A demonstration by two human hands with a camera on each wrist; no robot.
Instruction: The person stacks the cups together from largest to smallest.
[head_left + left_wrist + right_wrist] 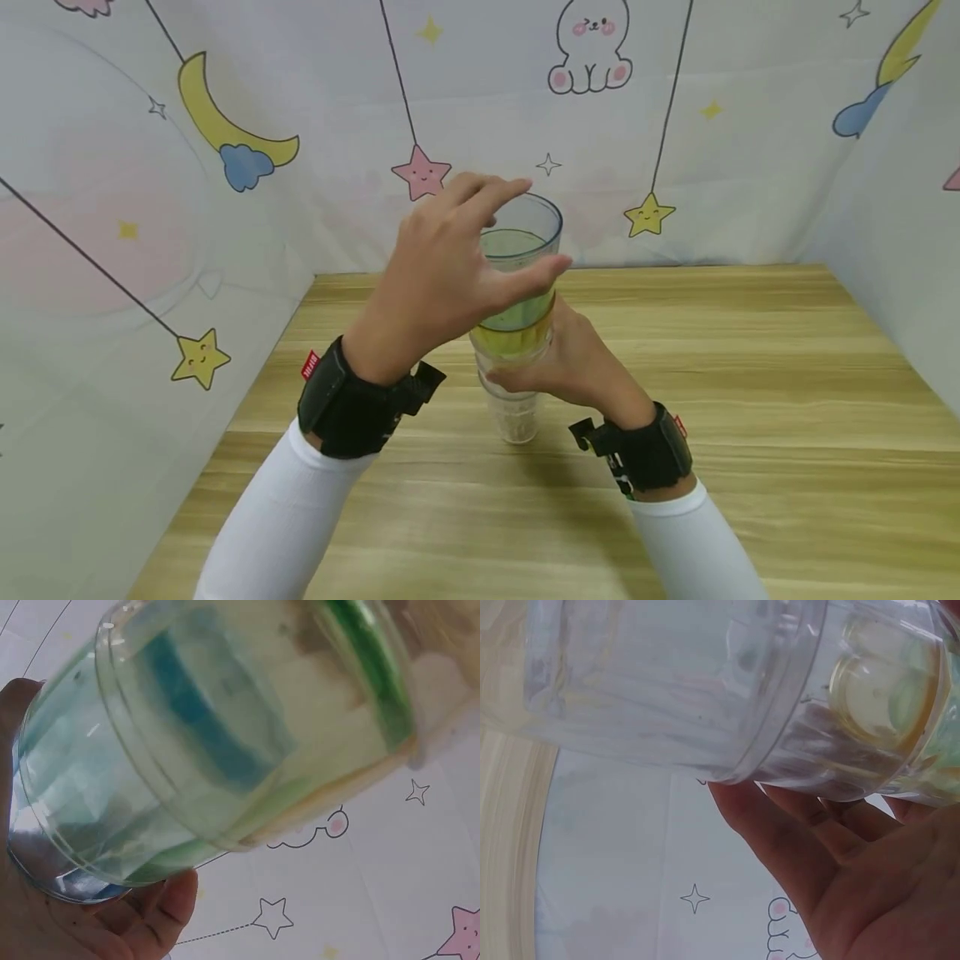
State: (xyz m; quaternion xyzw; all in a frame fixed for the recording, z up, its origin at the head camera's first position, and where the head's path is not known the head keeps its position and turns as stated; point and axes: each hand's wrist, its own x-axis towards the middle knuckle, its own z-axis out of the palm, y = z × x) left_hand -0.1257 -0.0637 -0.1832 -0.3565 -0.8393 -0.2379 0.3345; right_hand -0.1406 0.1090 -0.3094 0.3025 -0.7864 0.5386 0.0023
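Observation:
A tall stack of nested see-through tumblers stands upright on the wooden table. Its lowest part is a clear tumbler; above come a yellow tumbler, a green one and, on top, a blue-rimmed tumbler. My left hand holds the top tumbler near its rim, thumb on the near side and fingers round the far side. Lower down, my right hand grips the stack around the clear and yellow tumblers. Its fingers lie against the clear wall in the right wrist view.
Behind the table hangs a pale cloth backdrop printed with stars, a moon and a white animal. More cloth borders the left side. Black wrist straps with small cameras sit over white sleeves.

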